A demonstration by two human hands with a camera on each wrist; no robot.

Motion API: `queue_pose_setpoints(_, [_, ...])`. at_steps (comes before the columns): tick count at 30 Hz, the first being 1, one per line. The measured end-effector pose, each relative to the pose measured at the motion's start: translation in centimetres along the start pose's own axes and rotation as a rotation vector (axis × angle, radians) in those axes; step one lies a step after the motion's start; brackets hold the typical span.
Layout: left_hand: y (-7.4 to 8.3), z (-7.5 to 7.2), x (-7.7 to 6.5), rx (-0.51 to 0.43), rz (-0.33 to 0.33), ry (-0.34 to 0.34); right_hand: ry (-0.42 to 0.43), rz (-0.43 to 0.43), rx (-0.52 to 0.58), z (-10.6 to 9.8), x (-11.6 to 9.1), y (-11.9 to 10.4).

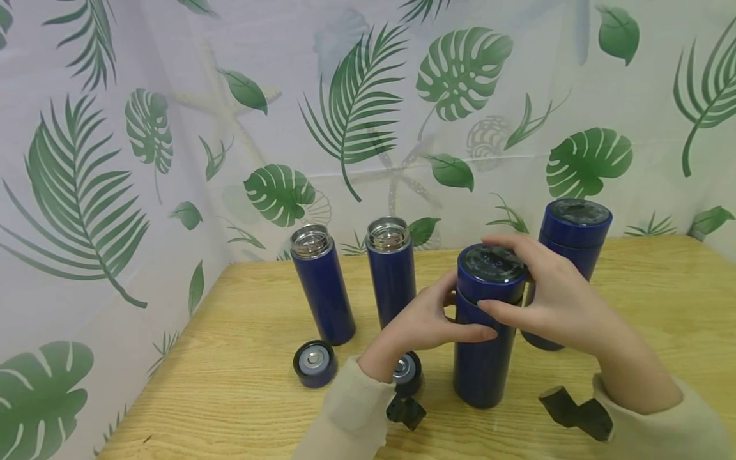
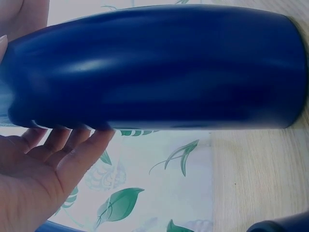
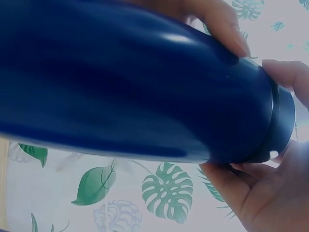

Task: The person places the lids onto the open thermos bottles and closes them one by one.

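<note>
A dark blue thermos bottle (image 1: 482,374) stands upright on the table, its lid (image 1: 489,291) in place with a glossy black top. My left hand (image 1: 428,313) grips the bottle's upper body just below the lid, thumb across the near side. From the right, my right hand (image 1: 554,300) holds the lid, with fingers over its far edge and the thumb near the seam. In the left wrist view the bottle's body (image 2: 169,72) fills the upper part. Both hands also show around the lid end in the right wrist view, the right hand (image 3: 275,195) lower right.
Two lidless blue bottles (image 1: 324,294) (image 1: 392,275) with steel rims stand behind on the left. One lid (image 1: 314,364) lies upturned before them; another lid (image 1: 407,374) is partly hidden by my left wrist. A lidded bottle (image 1: 575,233) stands behind my right hand. Leaf-patterned cloth (image 1: 356,128) backs the wooden table (image 1: 230,383).
</note>
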State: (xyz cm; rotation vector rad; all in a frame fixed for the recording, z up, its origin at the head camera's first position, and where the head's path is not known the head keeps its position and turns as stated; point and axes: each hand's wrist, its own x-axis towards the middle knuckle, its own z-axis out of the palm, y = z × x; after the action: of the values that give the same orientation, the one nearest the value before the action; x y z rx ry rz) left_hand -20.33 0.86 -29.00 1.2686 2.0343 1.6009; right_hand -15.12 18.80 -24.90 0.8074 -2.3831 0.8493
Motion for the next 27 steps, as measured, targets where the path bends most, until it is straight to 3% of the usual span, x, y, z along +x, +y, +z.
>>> queue_pose_setpoints(4, [-1.7, -0.1, 0.5, 0.018, 0.032, -0.004, 0.031, 0.006, -0.012, 0.2, 0.1, 0.0])
queue_pose_setpoints(14, [-1.7, 0.0, 0.7, 0.023, 0.009, -0.003, 0.082, 0.035, -0.031, 0.6, 0.1, 0.1])
queue_pose_setpoints(27, [-1.5, 0.0, 0.3, -0.06, -0.031, -0.012, 0.043, 0.002, 0.035, 0.3, 0.0, 0.3])
